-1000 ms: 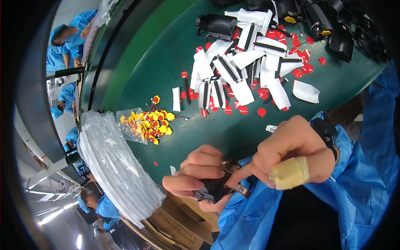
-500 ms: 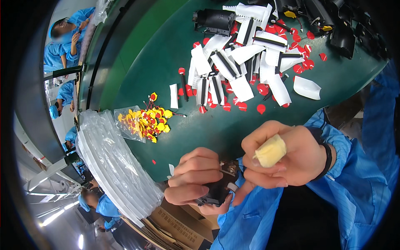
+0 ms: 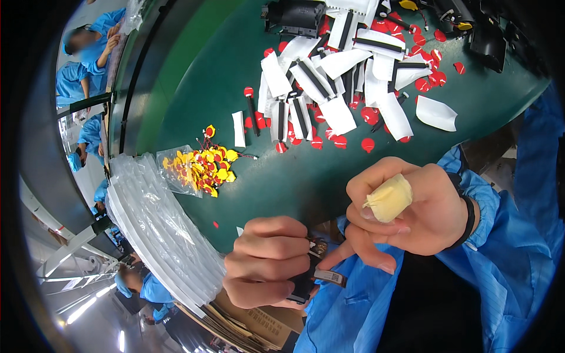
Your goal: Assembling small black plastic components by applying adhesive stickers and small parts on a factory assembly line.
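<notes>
Head view, one moment, items as seen from beside the bench.

Left hand (image 3: 265,259): lower centre of the frame, fingers curled tight around a small black part (image 3: 306,282); a short label tab sticks out of it toward the right. The part sits just off the near edge of the green table (image 3: 194,76), over the person's lap.

Right hand (image 3: 406,212): right of centre, just beside the left hand, fingers bent loosely inward. Its thumb wears a pale yellow tape wrap (image 3: 388,200). One fingertip reaches down to the black part; whether it grips anything I cannot tell. A dark band circles the wrist, above a blue sleeve (image 3: 506,247).

White backing strips (image 3: 335,76): loose heap, upper centre of the frame, many with black bars on them.

Red round stickers (image 3: 368,144): scattered among and below the strips.

Black housings (image 3: 297,15): along the top edge of the frame.

Clear bag of yellow and red pieces (image 3: 197,170): left of centre on the table.

Stack of clear plastic sleeves (image 3: 153,223): lower left, overhanging the table edge.

Cardboard boxes (image 3: 247,320): bottom of the frame, below the left hand.

Other people in blue (image 3: 88,53): far left rim.
</notes>
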Motion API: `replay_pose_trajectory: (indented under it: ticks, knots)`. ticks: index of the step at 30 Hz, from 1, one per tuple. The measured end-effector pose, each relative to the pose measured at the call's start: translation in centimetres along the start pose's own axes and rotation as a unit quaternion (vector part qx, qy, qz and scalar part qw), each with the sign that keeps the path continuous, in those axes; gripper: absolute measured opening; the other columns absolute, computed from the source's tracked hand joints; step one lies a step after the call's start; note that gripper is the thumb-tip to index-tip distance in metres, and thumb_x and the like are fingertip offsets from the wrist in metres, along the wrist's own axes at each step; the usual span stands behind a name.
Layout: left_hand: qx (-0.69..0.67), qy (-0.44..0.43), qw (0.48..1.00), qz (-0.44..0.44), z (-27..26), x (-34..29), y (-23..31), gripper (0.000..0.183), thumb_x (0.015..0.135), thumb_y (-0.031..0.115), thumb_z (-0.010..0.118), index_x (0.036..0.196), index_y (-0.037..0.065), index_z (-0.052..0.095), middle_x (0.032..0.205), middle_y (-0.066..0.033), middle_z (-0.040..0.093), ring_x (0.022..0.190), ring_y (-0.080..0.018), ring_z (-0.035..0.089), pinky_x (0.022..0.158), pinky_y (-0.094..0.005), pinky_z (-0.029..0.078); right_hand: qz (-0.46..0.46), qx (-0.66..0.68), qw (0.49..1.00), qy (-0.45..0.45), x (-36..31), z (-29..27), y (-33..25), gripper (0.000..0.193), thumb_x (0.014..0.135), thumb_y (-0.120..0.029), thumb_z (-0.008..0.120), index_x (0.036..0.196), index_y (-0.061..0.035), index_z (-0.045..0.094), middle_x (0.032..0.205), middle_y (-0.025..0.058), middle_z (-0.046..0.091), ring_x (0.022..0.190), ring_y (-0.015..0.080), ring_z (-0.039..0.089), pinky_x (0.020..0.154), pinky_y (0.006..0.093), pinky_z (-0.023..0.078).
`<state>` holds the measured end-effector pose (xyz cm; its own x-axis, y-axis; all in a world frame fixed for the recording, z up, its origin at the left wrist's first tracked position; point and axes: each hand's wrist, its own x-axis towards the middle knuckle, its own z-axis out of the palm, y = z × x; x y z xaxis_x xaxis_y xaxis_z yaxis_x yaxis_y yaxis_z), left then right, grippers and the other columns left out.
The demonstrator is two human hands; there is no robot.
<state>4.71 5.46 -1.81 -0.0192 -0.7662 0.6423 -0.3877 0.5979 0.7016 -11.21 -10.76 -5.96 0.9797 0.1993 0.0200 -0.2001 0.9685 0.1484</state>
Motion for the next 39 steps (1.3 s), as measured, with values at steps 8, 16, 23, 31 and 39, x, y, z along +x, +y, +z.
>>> replay_pose_trajectory:
  ticks: [8,16,23,31,39]
  knots:
    - [-0.007,0.003,1.0,-0.001,0.5,-0.2,-0.5,0.049,0.07,0.012,0.088,0.095,0.008,0.045,0.063,-0.0091,0.059,0.054,-0.0204,0.057,0.044,-0.0316,0.046,0.021,-0.005,0.999,0.026,-0.1,-0.2,0.0,0.025,0.092,-0.019,0.055,0.078,0.0007,0.051,0.057,0.0026,0.039,0.063,0.034,0.063,0.105,0.0658,0.038]
    - [0.004,-0.003,1.0,0.006,0.9,0.4,-0.2,0.046,0.069,0.01,0.087,0.09,0.007,0.046,0.057,-0.0089,0.058,0.052,-0.0189,0.057,0.043,-0.031,0.046,0.03,-0.013,0.999,0.011,-0.2,-0.2,0.0,0.028,0.093,-0.021,0.055,0.077,0.0011,0.051,0.057,0.002,0.038,0.065,0.0352,0.064,0.104,0.0644,0.04]
    - [0.003,0.015,1.0,0.024,1.8,0.3,-0.4,0.037,0.07,0.002,0.081,0.086,0.004,0.048,0.056,-0.0124,0.057,0.05,-0.022,0.055,0.044,-0.0343,0.044,0.038,-0.003,0.999,0.023,-0.3,-0.5,0.3,0.028,0.094,-0.021,0.054,0.075,-0.0007,0.049,0.057,0.0025,0.039,0.063,0.0329,0.063,0.102,0.0623,0.043]
    - [-0.031,0.037,0.999,0.021,1.3,0.2,-0.3,0.029,0.075,0.0,0.077,0.08,0.002,0.049,0.057,-0.0158,0.057,0.053,-0.0258,0.055,0.047,-0.0377,0.044,0.037,-0.02,0.999,0.032,0.2,-0.4,0.9,0.032,0.095,-0.021,0.053,0.07,-0.0034,0.045,0.057,0.0026,0.04,0.063,0.0317,0.062,0.095,0.0598,0.048]
    - [-0.004,0.113,0.994,0.005,2.2,-0.6,-1.6,0.058,0.065,0.015,0.087,0.095,0.01,0.038,0.066,-0.0104,0.056,0.055,-0.0217,0.052,0.046,-0.034,0.046,-0.016,-0.052,0.999,0.005,-0.6,1.4,0.9,0.025,0.095,-0.013,0.057,0.075,0.0014,0.051,0.064,0.0072,0.047,0.067,0.034,0.066,0.089,0.0612,0.05]
